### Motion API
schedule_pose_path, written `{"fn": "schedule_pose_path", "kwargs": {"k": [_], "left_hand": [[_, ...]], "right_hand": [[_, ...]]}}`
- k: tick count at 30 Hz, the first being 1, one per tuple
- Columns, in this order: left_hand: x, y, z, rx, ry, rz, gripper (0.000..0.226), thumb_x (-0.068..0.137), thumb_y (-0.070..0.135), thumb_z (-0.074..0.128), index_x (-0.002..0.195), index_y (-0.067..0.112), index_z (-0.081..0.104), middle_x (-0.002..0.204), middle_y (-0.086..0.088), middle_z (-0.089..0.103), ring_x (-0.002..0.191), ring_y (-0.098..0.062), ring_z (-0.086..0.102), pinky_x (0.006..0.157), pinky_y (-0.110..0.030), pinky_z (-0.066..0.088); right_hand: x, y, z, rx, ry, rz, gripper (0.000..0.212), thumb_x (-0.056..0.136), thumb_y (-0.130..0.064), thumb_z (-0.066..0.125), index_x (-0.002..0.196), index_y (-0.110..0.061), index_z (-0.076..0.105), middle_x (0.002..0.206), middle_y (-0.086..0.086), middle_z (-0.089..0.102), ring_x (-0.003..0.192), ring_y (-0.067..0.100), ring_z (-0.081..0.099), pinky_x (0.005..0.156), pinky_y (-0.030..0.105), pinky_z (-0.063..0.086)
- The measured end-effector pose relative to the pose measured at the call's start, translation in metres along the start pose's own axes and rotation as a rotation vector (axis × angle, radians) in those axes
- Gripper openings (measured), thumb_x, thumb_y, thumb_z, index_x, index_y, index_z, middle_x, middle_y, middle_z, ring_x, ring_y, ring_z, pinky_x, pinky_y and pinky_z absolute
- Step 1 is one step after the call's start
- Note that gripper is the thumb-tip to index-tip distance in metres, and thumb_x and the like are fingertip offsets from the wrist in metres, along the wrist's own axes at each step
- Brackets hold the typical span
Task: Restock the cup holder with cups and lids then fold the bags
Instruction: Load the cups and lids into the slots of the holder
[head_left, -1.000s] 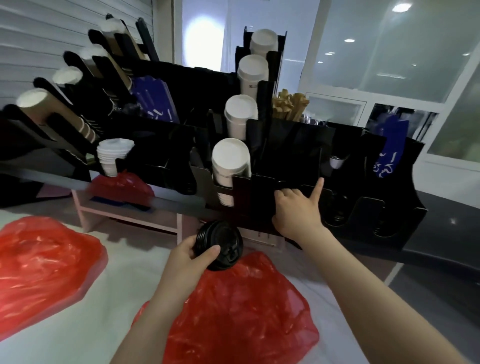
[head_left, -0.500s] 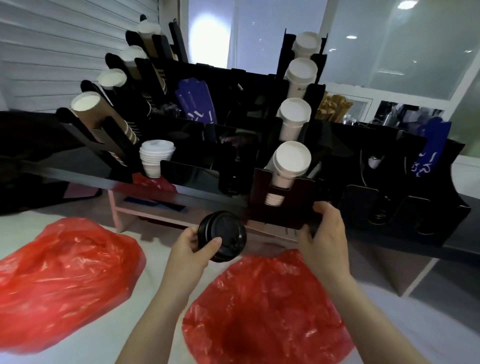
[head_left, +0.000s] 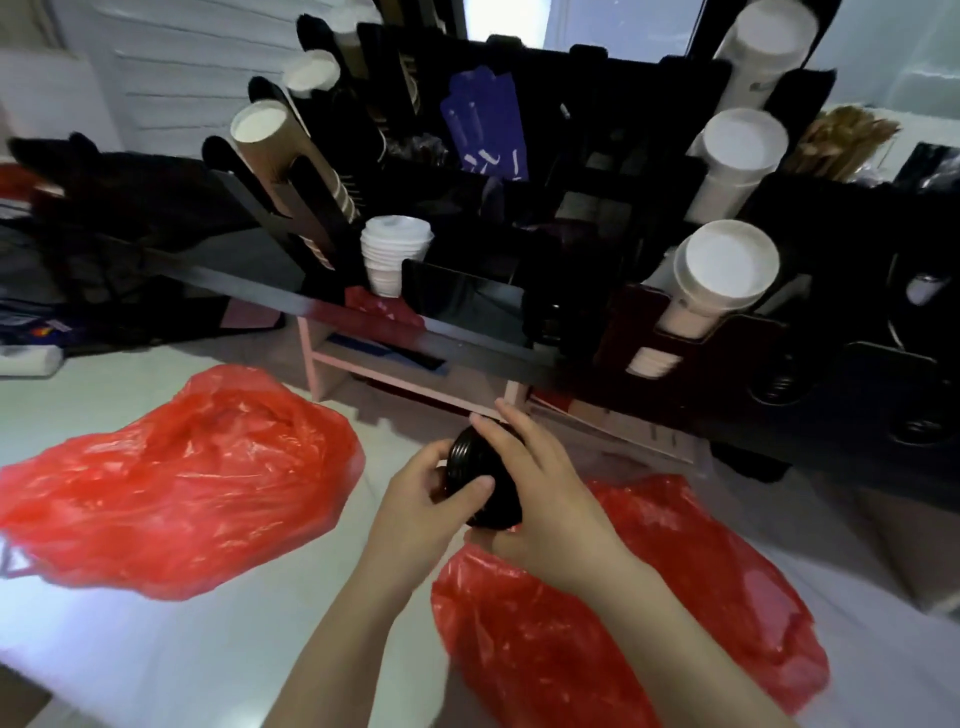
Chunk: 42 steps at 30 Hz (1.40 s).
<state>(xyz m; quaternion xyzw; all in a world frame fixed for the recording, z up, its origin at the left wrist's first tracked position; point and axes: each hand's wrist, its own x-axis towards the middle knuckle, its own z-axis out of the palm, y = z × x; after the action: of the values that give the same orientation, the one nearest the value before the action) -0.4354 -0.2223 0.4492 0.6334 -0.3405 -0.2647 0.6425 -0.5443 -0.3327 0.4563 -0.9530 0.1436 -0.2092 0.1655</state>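
L hand (head_left: 415, 493) pinched the lids (head_left: 465, 460) by the rim; R hand (head_left: 545, 499) curled over them, prob. squaring the stack before loading. Lids hung above a bag (head_left: 675, 597) on the bench (head_left: 156, 649), short of the holder (head_left: 675, 364).

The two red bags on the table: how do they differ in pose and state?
The left red bag lies apart from the left hand and right hand, fully in view; the right red bag lies under the forearms, partly hidden. The left red bag looks puffed; the right red bag looks flatter. Both are crumpled red plastic, not yet folded.
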Motion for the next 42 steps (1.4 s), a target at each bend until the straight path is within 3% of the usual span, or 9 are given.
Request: {"fn": "schedule_pose_path", "kwargs": {"k": [6, 13, 17, 20, 22, 24, 30, 37, 42], "left_hand": [[0.020, 0.000, -0.029, -0.049, -0.101, 0.018, 0.027, 0.086, 0.015, 0.067, 0.111, 0.024, 0.063, 0.098, 0.001, 0.071, 0.093, -0.011, 0.067, 0.070, -0.018, 0.051], [0.067, 0.017, -0.059, -0.091, -0.261, 0.095, 0.028, 0.089, 0.019, 0.063, 0.112, 0.034, 0.058, 0.095, 0.005, 0.070, 0.087, 0.001, 0.064, 0.069, -0.013, 0.048], [0.097, 0.023, -0.077, -0.111, -0.176, 0.139, 0.031, 0.091, 0.016, 0.060, 0.110, 0.038, 0.051, 0.107, 0.010, 0.065, 0.097, 0.002, 0.060, 0.075, -0.008, 0.045], [0.128, 0.035, -0.085, 0.062, -0.122, 0.266, 0.038, 0.091, 0.013, 0.057, 0.126, 0.029, 0.049, 0.122, 0.011, 0.057, 0.112, 0.000, 0.052, 0.089, -0.013, 0.037], [0.149, 0.045, -0.086, 0.285, -0.099, 0.460, 0.047, 0.090, 0.016, 0.056, 0.135, 0.025, 0.045, 0.131, 0.013, 0.050, 0.120, 0.003, 0.041, 0.094, -0.011, 0.029], [0.170, 0.057, -0.079, 0.456, -0.115, 0.635, 0.055, 0.089, 0.017, 0.055, 0.141, 0.022, 0.039, 0.143, 0.004, 0.043, 0.133, -0.008, 0.034, 0.103, -0.018, 0.025], [0.213, 0.048, -0.053, 1.143, -0.229, 0.781, 0.082, 0.085, 0.032, 0.056, 0.151, 0.017, 0.010, 0.156, -0.005, 0.021, 0.146, -0.023, 0.007, 0.117, -0.039, -0.004], [0.217, 0.036, -0.057, 1.089, -0.194, 0.890, 0.077, 0.080, 0.031, 0.058, 0.147, 0.018, 0.023, 0.146, -0.002, 0.032, 0.140, -0.022, 0.019, 0.116, -0.035, -0.010], [0.218, 0.035, -0.058, 1.064, -0.190, 0.919, 0.079, 0.076, 0.029, 0.063, 0.146, 0.016, 0.030, 0.143, -0.002, 0.038, 0.139, -0.023, 0.026, 0.114, -0.035, -0.011]], "right_hand": [[0.028, -0.013, 0.018, -0.051, 0.071, 0.017, 0.089, 0.067, -0.036, 0.074, 0.139, -0.044, 0.023, 0.143, -0.018, 0.018, 0.136, 0.013, 0.020, 0.101, 0.033, 0.039], [0.066, -0.029, 0.009, -0.004, 0.291, 0.174, 0.082, 0.065, -0.029, 0.073, 0.135, -0.031, 0.031, 0.130, -0.014, 0.029, 0.127, 0.012, 0.033, 0.099, 0.022, 0.031], [0.077, -0.034, -0.008, 0.002, 0.384, 0.287, 0.085, 0.069, -0.026, 0.078, 0.136, -0.025, 0.027, 0.129, -0.010, 0.030, 0.125, 0.013, 0.036, 0.102, 0.032, 0.038], [0.085, -0.034, -0.030, -0.049, 0.480, 0.346, 0.086, 0.068, -0.022, 0.079, 0.134, -0.028, 0.026, 0.134, -0.004, 0.030, 0.126, 0.014, 0.035, 0.106, 0.035, 0.036], [0.095, -0.033, -0.044, -0.118, 0.595, 0.341, 0.083, 0.066, -0.017, 0.079, 0.133, -0.023, 0.031, 0.142, -0.002, 0.023, 0.130, 0.007, 0.024, 0.111, 0.022, 0.024], [0.106, -0.035, -0.055, -0.149, 0.660, 0.364, 0.081, 0.065, -0.014, 0.079, 0.132, -0.024, 0.034, 0.147, -0.004, 0.015, 0.128, 0.000, 0.019, 0.106, 0.008, 0.015], [0.136, -0.028, -0.072, -0.269, 0.620, 0.438, 0.083, 0.067, -0.024, 0.078, 0.135, -0.034, 0.030, 0.145, -0.012, 0.011, 0.134, 0.016, 0.020, 0.104, 0.028, 0.024], [0.183, -0.003, -0.085, -0.604, 0.332, 0.735, 0.091, 0.072, -0.025, 0.078, 0.146, -0.024, 0.023, 0.152, 0.011, 0.019, 0.142, 0.031, 0.014, 0.113, 0.051, 0.025], [0.184, 0.000, -0.074, -0.863, 0.349, 0.792, 0.093, 0.074, -0.032, 0.074, 0.145, -0.030, 0.014, 0.155, 0.006, 0.013, 0.143, 0.028, 0.010, 0.109, 0.049, 0.021]]}}
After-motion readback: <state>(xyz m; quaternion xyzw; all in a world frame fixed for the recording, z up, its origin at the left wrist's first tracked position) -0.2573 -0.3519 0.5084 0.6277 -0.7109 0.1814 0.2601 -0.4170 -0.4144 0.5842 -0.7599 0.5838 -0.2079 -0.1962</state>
